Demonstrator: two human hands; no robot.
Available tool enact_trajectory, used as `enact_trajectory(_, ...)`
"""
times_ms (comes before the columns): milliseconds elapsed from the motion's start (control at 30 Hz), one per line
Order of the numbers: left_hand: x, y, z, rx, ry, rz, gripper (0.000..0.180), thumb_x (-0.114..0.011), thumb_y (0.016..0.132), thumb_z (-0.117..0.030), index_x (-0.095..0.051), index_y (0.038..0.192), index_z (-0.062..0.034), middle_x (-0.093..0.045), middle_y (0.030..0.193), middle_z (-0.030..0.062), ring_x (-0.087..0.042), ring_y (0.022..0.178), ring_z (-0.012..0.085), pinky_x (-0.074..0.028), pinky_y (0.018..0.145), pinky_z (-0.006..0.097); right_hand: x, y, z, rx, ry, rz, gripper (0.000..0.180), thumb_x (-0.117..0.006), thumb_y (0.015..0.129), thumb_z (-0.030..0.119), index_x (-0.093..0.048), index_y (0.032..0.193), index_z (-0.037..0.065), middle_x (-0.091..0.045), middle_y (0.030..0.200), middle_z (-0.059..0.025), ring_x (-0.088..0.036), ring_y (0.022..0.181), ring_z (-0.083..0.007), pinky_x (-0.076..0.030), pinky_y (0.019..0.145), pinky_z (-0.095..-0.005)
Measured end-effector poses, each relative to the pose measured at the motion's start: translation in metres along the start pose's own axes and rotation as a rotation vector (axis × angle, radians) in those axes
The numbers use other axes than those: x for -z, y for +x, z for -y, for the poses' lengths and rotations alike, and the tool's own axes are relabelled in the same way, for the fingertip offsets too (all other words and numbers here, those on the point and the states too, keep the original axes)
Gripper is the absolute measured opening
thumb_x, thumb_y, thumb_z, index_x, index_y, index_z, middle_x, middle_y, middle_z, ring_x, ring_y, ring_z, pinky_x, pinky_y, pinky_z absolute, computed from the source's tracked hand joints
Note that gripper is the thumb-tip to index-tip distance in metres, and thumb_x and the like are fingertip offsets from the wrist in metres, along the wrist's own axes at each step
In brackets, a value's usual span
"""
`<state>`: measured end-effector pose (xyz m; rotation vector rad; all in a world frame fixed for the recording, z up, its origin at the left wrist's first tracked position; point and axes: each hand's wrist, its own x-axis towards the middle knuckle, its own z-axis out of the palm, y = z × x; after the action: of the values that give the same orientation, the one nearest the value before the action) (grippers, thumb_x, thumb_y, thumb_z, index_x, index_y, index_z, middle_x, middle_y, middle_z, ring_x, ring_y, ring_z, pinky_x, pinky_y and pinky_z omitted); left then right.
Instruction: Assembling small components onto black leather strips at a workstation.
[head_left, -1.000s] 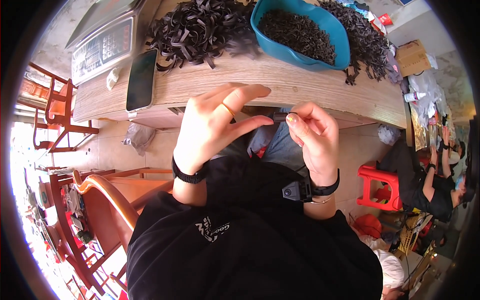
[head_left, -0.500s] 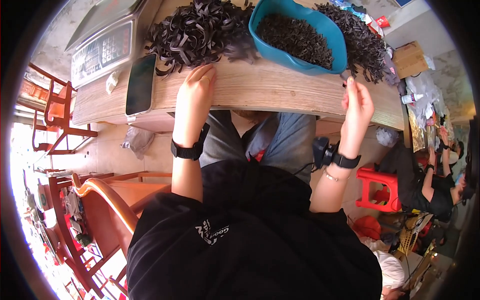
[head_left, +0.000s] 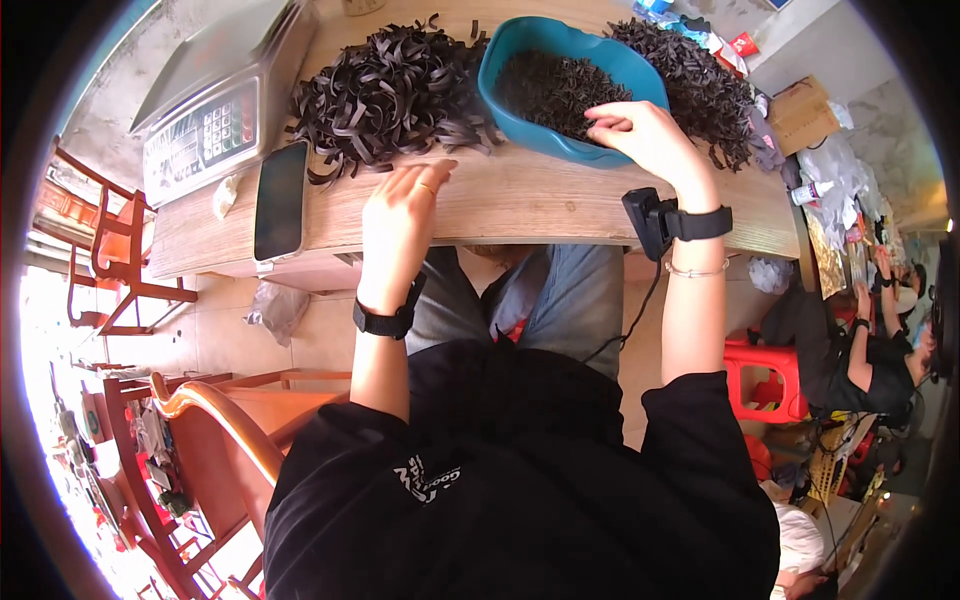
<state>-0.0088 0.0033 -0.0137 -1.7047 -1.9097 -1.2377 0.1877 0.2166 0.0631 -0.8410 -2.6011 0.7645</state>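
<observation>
Your right hand (head_left: 645, 140) has curled fingers over the teal tub (head_left: 570, 38) of short black bits (head_left: 560, 90), upper middle. Your left hand (head_left: 402, 208), fingers loosely bent, is just below the black strip pile (head_left: 385, 100), upper left. Can't tell if either's pinching anything tbh.

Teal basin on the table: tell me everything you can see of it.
The teal basin is an open, plastic-looking tub, longer than wide, with rounded walls and a wavy rim. It stands upright on the wood-grain table, its long side set at a slant, between a heap of dark strips and another dark heap. Small dark pieces lie inside. The right hand reaches over its near right rim; whether it touches the rim is unclear.
</observation>
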Motion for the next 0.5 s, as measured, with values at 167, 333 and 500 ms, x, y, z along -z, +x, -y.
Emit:
enact_trajectory(167, -0.002, -0.007, -0.003, -0.038, -0.049, 0.125, 0.037, -0.050, 0.078, 0.009, -0.061, 0.110, -0.0048, -0.059, 0.078, 0.0135, -0.059, 0.072, 0.0302, -0.048, 0.070, 0.035, -0.002, 0.016, 0.008, -0.016, -0.117, 0.115, 0.024, -0.072, 0.073, 0.020, -0.070, 0.088, 0.001, -0.068, 0.078, -0.0151, -0.066, 0.071, -0.0203, -0.050, 0.068, -0.0295)
enact_trajectory(333, 0.000, -0.012, -0.004, 0.107, -0.259, 0.133, 0.037, -0.050, 0.080, 0.009, -0.061, 0.113, -0.0058, -0.066, 0.089, 0.0130, -0.064, 0.082, 0.0275, -0.050, 0.074, 0.032, -0.008, 0.016, 0.004, 0.031, -0.049, 0.000, 0.023, -0.071, 0.073, 0.019, -0.070, 0.088, 0.002, -0.067, 0.076, -0.0141, -0.064, 0.067, -0.0199, -0.049, 0.065, -0.0298)
enact_trajectory(500, 0.003, -0.014, -0.007, 0.147, -0.181, 0.023, 0.025, -0.061, 0.078, 0.001, -0.064, 0.102, -0.0077, -0.066, 0.080, 0.0108, -0.065, 0.070, 0.0256, -0.051, 0.064, 0.032, -0.012, 0.001, 0.024, 0.119, -0.081, -0.188, 0.019, -0.071, 0.074, 0.016, -0.068, 0.087, 0.002, -0.064, 0.070, -0.0093, -0.057, 0.059, -0.0151, -0.046, 0.058, -0.0286)
